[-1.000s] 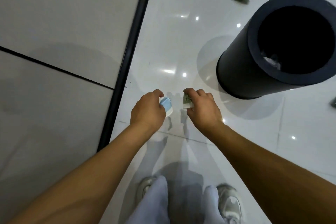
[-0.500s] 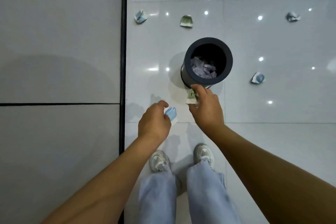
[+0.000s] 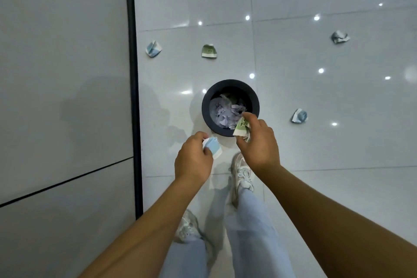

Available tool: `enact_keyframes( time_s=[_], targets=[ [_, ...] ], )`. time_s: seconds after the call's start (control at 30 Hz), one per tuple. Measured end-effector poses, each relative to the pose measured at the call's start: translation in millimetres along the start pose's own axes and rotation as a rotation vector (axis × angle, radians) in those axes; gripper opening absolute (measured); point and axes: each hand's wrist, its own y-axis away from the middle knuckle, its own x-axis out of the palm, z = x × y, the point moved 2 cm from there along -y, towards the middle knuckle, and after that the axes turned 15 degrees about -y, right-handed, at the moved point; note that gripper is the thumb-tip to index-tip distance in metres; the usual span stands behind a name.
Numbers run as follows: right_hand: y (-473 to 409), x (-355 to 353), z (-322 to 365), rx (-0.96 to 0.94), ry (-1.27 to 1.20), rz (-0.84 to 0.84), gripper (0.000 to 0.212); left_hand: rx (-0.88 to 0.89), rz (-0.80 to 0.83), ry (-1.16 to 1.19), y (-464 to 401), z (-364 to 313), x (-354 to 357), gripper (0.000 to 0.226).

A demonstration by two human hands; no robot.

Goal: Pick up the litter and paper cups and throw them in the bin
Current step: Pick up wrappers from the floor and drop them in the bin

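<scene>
From the head camera, looking straight down, the right hand (image 3: 259, 144) pinches a crushed green-and-white paper cup (image 3: 241, 127) between thumb and fingers, holding it over the near rim of the black bin (image 3: 230, 108), which sits just ahead of both hands and already contains crumpled pale paper (image 3: 225, 111). The left hand (image 3: 194, 160), just to the left of the right hand and a little nearer the body, grips a crushed blue-and-white paper cup (image 3: 213, 146) with its fingers curled round it, short of the bin's edge. More litter lies on the glossy white tile floor (image 3: 316, 142): a blue crumpled cup (image 3: 299, 116) to the right of the right hand, another blue-grey one (image 3: 340, 37) far ahead on the right, a green cup (image 3: 209, 51) beyond the bin, and a blue cup (image 3: 153, 49) ahead of the left hand, beside the dark strip (image 3: 133, 74) bordering a grey panel. Below the hands are light jeans (image 3: 248, 221) and pale sneakers (image 3: 242, 174).
</scene>
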Motion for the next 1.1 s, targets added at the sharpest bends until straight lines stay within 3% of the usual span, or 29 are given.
enact_keyframes(
  time_s=[0.3, 0.53, 0.8, 0.97, 1.1],
  targets=[
    [-80.5, 4.0, -8.9, 0.007, -0.043, 0.073, 0.056, -0.060, -0.039, 0.015, -59.4, -36.8, 11.7, 0.019],
    [-112.3, 29.1, -28.2, 0.182, 0.014, 0.226, 0.064, -0.082, -0.031, 0.002, -85.8, -29.4, 21.7, 0.025],
    [-84.8, -12.2, -48.6, 0.265, -0.039, 0.126, 0.053, 0.033, 0.007, -0.020, -104.2, -64.1, 22.0, 0.026],
    [-74.8, -25.7, -60.4, 0.304, -0.054, 0.087, 0.056, 0.121, 0.179, -0.136, -126.1, -80.7, 38.7, 0.037],
    [-66.5, -33.2, -63.1, 0.321, -0.068, 0.056, 0.056, 0.147, 0.248, -0.249, -123.4, -79.7, 44.6, 0.030]
  ],
)
